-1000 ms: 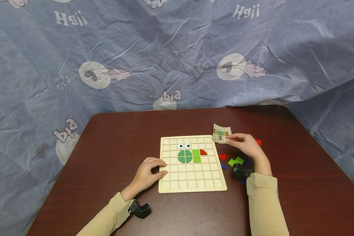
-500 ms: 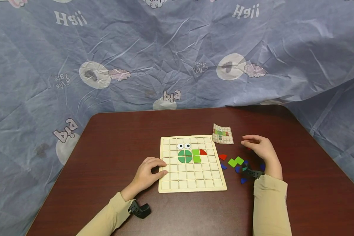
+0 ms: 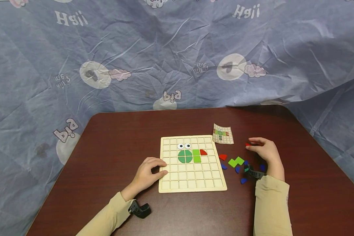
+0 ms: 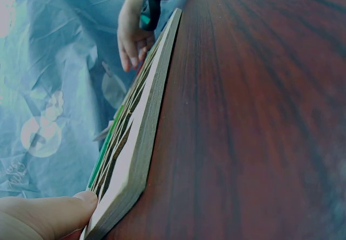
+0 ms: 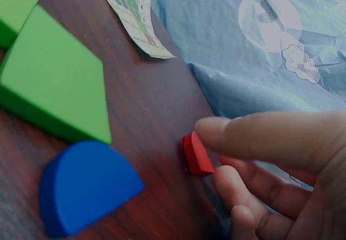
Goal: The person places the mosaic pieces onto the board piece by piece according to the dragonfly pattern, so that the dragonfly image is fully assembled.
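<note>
My left hand (image 3: 148, 173) rests at the left edge of a wooden grid board (image 3: 183, 183), its fingertips and thumb touching the rim. On the board lie two googly-eye tiles (image 3: 184, 146), a dark green circle (image 3: 185, 156) of quarter tiles, light green squares (image 3: 196, 155) and a red quarter-circle tile (image 3: 203, 152). Right of the board, my right hand (image 3: 265, 150) pinches a small red tile (image 5: 197, 156) between thumb and fingertips. The thumb covers part of that tile, so its full shape is hidden.
A curled picture card (image 3: 223, 134) lies by the board's upper right corner. Loose light green tiles (image 3: 236, 162), several blue tiles (image 3: 243, 180) and another red tile (image 3: 223, 157) lie between board and right arm. A patterned cloth (image 3: 153, 65) hangs behind the table.
My right hand has moved from the picture card rightward to the red tile, its fingers closing on it. My left hand and the board have not moved.
</note>
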A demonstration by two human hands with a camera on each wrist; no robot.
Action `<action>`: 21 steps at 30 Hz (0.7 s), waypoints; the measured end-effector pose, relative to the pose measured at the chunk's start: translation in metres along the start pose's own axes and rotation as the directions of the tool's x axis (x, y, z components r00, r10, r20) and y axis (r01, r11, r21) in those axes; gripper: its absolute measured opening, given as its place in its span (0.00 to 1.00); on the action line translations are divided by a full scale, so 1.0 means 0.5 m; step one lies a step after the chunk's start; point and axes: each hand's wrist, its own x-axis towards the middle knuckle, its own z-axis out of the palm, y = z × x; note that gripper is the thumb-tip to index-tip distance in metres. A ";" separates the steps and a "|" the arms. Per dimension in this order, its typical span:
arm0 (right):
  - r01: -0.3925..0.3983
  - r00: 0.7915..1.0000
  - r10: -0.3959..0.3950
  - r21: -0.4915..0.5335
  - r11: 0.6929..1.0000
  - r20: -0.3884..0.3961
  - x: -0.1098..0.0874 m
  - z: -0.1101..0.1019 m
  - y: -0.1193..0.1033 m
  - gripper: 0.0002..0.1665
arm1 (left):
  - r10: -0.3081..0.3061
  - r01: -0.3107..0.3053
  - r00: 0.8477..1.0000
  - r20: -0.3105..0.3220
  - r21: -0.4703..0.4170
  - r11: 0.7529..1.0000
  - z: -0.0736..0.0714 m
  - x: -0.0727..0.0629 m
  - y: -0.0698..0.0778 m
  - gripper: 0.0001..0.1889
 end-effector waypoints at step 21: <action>-0.043 0.999 0.043 -0.018 0.999 -0.009 0.011 0.012 0.007 0.28 | -0.015 0.015 1.000 0.008 -0.002 1.000 0.002 -0.001 0.000 0.11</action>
